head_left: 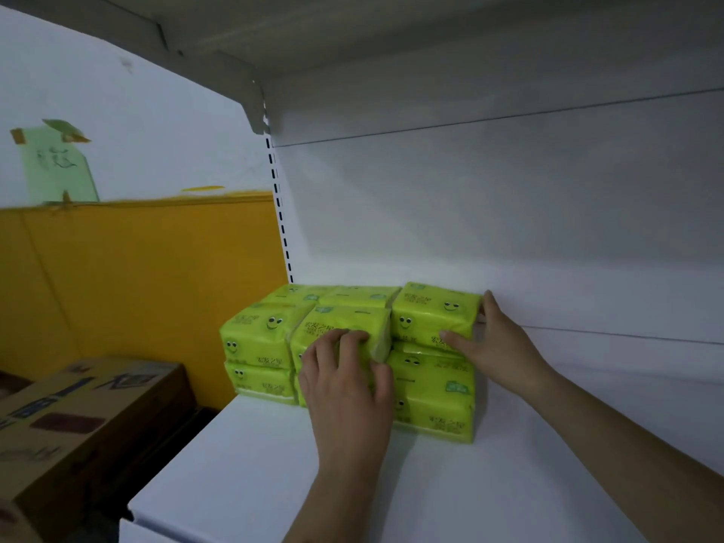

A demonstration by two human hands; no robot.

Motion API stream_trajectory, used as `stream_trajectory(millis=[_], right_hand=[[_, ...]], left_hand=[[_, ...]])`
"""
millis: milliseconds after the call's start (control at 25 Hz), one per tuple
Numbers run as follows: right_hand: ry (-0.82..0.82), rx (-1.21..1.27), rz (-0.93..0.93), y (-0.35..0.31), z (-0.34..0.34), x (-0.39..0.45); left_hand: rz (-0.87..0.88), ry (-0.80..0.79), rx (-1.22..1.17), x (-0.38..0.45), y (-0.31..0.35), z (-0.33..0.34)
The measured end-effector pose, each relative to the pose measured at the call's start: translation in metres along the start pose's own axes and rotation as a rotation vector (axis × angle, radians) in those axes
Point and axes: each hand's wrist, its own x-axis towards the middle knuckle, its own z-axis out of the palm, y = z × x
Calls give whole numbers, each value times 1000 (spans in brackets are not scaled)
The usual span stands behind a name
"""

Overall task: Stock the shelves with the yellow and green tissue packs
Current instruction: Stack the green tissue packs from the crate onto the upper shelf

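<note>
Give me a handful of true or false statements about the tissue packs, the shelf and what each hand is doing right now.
1. The tissue packs are stacked two high at the left end of the white shelf. True.
2. The right hand holds the top pack of the rightmost stack. True.
3. The left hand hangs idle, clear of the packs. False: it rests against the middle stack, fingers curled over a pack's front.
4. A cardboard box stands left of the shelf. True.
5. The packs are plain blue. False: they are yellow-green with smiley faces.
</note>
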Motion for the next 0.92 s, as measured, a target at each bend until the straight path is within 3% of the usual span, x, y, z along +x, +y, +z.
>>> stream_trajectory(millis=[280,440,680,920], right_hand=[[-28,-57,38,-21,-26,-26],[83,-10,39,-25,-81,-60],[281,74,44,-24,-182,-137],[513,-31,148,37,-307,-263]], left_hand=[[19,-81,25,-2,2,-7],[15,-126,20,-9,32,-16],[225,-294,-446,-72,184,-26],[482,-609,-666,-221,338,-29]])
